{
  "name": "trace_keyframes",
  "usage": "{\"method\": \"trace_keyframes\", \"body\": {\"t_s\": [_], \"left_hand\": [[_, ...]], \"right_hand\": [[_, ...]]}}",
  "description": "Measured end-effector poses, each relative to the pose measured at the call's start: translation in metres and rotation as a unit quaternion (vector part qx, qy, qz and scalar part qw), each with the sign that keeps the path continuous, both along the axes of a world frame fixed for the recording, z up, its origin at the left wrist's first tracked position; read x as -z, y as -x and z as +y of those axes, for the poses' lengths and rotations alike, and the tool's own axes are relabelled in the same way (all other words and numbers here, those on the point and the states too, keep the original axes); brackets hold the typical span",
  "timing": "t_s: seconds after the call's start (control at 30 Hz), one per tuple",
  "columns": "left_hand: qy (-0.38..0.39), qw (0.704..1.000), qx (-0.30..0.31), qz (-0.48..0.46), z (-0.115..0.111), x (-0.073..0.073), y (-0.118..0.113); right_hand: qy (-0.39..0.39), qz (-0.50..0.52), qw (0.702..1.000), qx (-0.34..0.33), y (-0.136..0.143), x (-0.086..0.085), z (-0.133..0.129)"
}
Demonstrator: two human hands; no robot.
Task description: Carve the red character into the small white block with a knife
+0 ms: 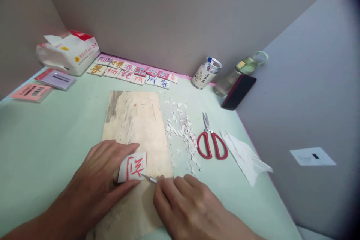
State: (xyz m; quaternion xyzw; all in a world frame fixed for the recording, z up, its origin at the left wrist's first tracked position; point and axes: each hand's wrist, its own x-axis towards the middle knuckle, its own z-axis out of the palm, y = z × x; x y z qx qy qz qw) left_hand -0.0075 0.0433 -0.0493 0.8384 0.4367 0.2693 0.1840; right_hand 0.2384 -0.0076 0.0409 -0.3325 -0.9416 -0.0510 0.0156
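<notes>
My left hand (104, 176) grips a small white tile (137, 167) between thumb and fingers, on the near part of a wooden board (137, 127). A red character and a red border line mark the tile's top. Closed around a thin metal craft knife (152, 180), my right hand (185, 202) rests at the board's right edge. The blade tip meets the lower right part of the tile, by the red strokes. Most of the knife's handle is hidden in my right hand.
White scraps (182, 129) lie right of the board, then red-handled scissors (212, 144) and a crumpled tissue (249, 159). Behind stand lettered tiles (112, 72), a tissue pack (70, 52), a can (206, 73), a bottle (227, 80) and a phone (239, 92). Two packets (32, 92) (56, 78) lie left.
</notes>
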Motion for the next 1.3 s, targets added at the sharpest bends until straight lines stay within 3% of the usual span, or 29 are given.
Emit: {"method": "trace_keyframes", "body": {"t_s": [0.37,0.53,0.73,0.93,1.03,1.17,1.3], "left_hand": [[-0.004,1.0,0.003,-0.002,-0.001,0.001,0.0],[0.017,1.0,-0.009,-0.011,-0.004,-0.001,-0.002],[0.016,1.0,-0.011,-0.017,-0.003,-0.001,-0.002],[0.019,1.0,-0.003,-0.009,-0.002,-0.002,-0.002],[0.016,1.0,-0.01,-0.012,-0.003,-0.003,-0.002],[0.02,0.999,-0.02,-0.026,-0.003,-0.003,-0.003],[0.006,1.0,-0.013,-0.026,-0.004,-0.002,-0.003]], "right_hand": [[0.065,0.055,0.996,0.021,-0.012,0.007,0.006],[0.107,0.078,0.989,0.073,-0.017,0.011,0.008],[0.098,0.104,0.984,0.103,-0.016,0.024,0.007],[0.023,0.134,0.979,0.149,-0.018,0.027,0.009],[0.06,0.199,0.962,0.179,-0.017,0.024,0.011],[0.194,0.302,0.907,0.219,-0.01,0.024,0.017],[0.283,0.319,0.871,0.243,0.003,0.024,0.026]]}}
